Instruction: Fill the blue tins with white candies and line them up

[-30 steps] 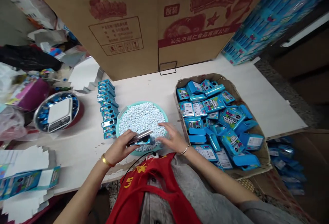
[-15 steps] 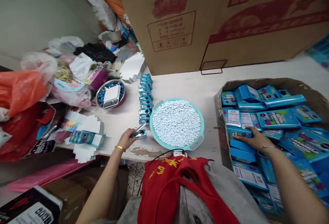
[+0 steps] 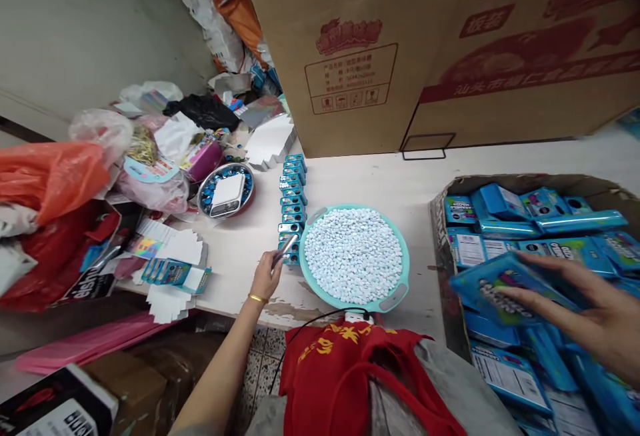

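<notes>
My left hand (image 3: 265,276) pinches a slim silver-edged tin (image 3: 285,251) seen nearly edge-on, just beside the lower end of a row of small blue tins (image 3: 293,189). My right hand (image 3: 595,309) is at the right edge of the view, its fingers over a tilted blue candy box (image 3: 505,289) raised slightly above the others. That box lies in a cardboard tray (image 3: 440,249) filled with blue boxes. A round teal tray (image 3: 406,269) heaped with pale blue-white candies sits between my hands, touching neither.
Large printed cardboard cartons (image 3: 350,69) stand behind the table. To the left are a steel bowl (image 3: 225,191) of blue packets with a white box-shaped device on it, flat printed card blanks (image 3: 175,273), and heaped plastic bags (image 3: 50,176).
My right hand has raised a blue box from the cardboard tray. My left hand has moved up to the row of tins, and the view has shifted slightly.
</notes>
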